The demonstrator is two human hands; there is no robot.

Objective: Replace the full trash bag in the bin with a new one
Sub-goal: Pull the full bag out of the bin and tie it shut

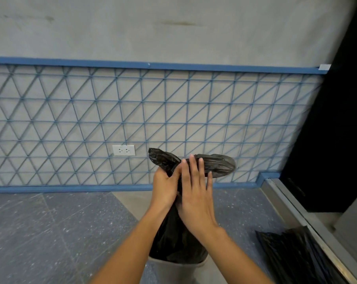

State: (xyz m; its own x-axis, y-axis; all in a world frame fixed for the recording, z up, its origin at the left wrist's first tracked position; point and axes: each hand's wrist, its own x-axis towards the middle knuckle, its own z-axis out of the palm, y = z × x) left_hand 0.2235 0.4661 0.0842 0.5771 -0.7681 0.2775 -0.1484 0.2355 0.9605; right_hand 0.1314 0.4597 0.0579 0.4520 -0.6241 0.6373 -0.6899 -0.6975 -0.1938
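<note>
A full black trash bag [173, 238] stands in a grey bin [177, 267] near the bottom centre, mostly hidden by my arms. The bag's neck is gathered upward, and two flaps of its top stick out left and right above my hands. My left hand [165, 187] is closed around the gathered neck. My right hand [196, 189] lies against the neck with its fingers stretched out over the right flap [220, 165].
A folded pile of black bags [292, 255] lies on the floor at the lower right beside a metal door track [296, 214]. A wall with blue mesh [112, 124] and a white socket [123, 150] stands behind. Speckled grey floor spreads to the left.
</note>
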